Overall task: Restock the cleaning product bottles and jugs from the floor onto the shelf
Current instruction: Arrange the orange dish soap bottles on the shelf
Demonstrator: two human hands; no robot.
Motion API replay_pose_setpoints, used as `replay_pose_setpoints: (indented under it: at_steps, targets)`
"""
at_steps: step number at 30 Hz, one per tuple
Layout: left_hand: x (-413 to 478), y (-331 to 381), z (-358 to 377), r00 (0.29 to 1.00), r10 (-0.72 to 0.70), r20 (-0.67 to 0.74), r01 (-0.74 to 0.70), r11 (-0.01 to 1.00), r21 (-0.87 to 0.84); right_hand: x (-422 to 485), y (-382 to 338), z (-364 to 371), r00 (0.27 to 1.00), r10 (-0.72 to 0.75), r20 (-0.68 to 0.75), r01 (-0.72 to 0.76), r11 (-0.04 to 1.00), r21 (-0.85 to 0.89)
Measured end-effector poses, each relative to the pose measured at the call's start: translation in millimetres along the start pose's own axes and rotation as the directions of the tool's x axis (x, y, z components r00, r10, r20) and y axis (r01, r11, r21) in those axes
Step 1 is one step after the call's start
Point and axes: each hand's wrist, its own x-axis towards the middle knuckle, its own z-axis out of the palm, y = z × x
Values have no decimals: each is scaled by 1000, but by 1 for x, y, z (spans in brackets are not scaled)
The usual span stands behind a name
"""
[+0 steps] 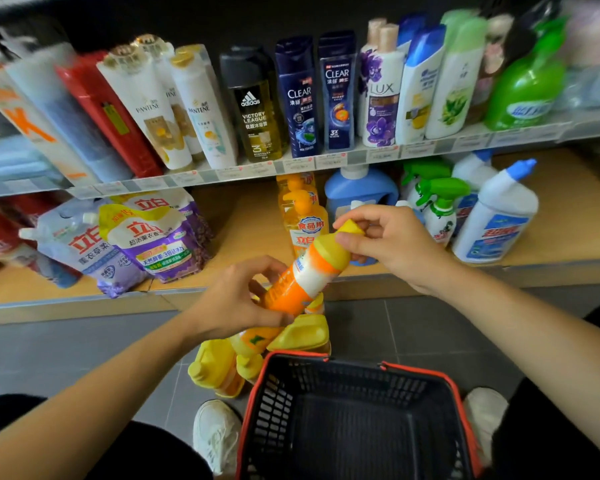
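The orange bottle (302,277) is held in mid-air before the lower shelf (246,233), left hand (236,301) gripping its base, right hand (392,244) pinching its yellow cap. Spray bottles (440,206) already stand there. Perhaps four yellow-capped jugs (219,368), partly hidden, wait on the floor (84,358), so restocking is unfinished.

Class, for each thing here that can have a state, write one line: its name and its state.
orange bottle: capped, tilted, held off the floor by both hands.
left hand: grips the bottle's lower end.
right hand: grips the cap end.
yellow jugs: capped, on the floor beside the basket.
basket: on the floor, nothing visible inside.
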Motion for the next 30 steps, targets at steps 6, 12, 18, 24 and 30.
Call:
replay_pose_setpoints:
  at_steps: [6,12,18,24,30]
  targets:
    - [-3,2,33,976,-49,212,129,916,-379,-13,-7,-13,990,24,142,-24,1000,-6]
    - [8,4,53,968,-47,246,165,858,-487,-14,-2,-10,992,-60,113,91,950,-298]
    - [15,4,63,987,-62,151,118,909,-400,-11,9,-1,976,-134,-170,24,847,-531]
    - [17,4,67,996,-73,58,89,931,-354,-7,12,9,935,-174,-308,-40,814,-580]
    - [17,-2,58,991,-70,114,112,902,-417,-11,2,0,993,-107,38,114,936,-332]
